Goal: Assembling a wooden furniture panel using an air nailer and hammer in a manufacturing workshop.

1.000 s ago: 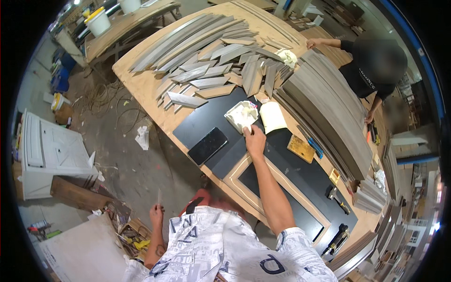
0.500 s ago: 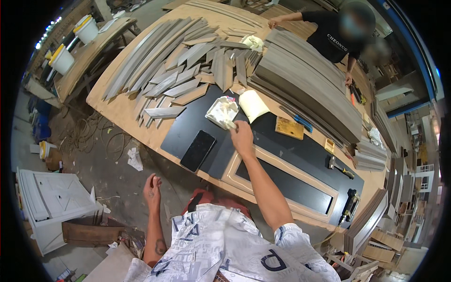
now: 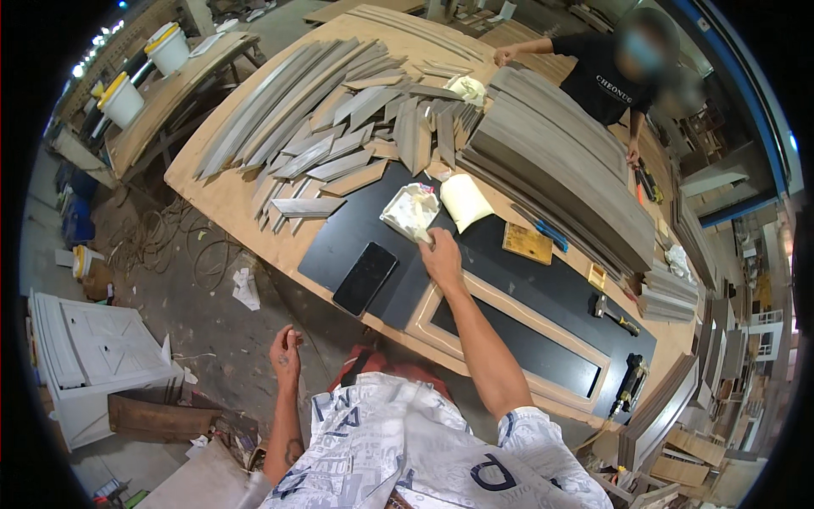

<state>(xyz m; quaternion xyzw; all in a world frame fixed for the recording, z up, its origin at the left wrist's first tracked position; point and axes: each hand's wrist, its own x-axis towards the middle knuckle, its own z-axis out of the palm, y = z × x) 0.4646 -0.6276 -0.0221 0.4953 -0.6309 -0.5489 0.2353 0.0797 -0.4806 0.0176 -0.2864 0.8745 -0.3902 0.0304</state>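
My right hand (image 3: 444, 256) is closed on the end of a pale flat stick (image 3: 423, 235), whose other end rests in a small white tub (image 3: 398, 214) smeared with a cream-white paste. Just below that hand lies a light wooden frame (image 3: 509, 328), with a pale line along its inner border. My left hand (image 3: 286, 355) hangs beside the bench over the floor, fingers loosely curled and apart, with nothing visible in it. A cream-coloured bag (image 3: 465, 204) sits right of the tub. Left of the frame is a black phone (image 3: 365, 278) on the dark panel (image 3: 326, 246).
Mitred grey strips (image 3: 339, 153) are heaped behind the tub. Long grey boards (image 3: 555, 161) are stacked at the right, with a person (image 3: 606, 81) beyond. A wooden block (image 3: 527, 243), a hammer (image 3: 614, 315) and a nail gun (image 3: 628, 383) lie along the panel.
The whole view has shifted slightly. My left hand has lowered a little and its fingers curl more. My right hand still grips the stick at the tub.
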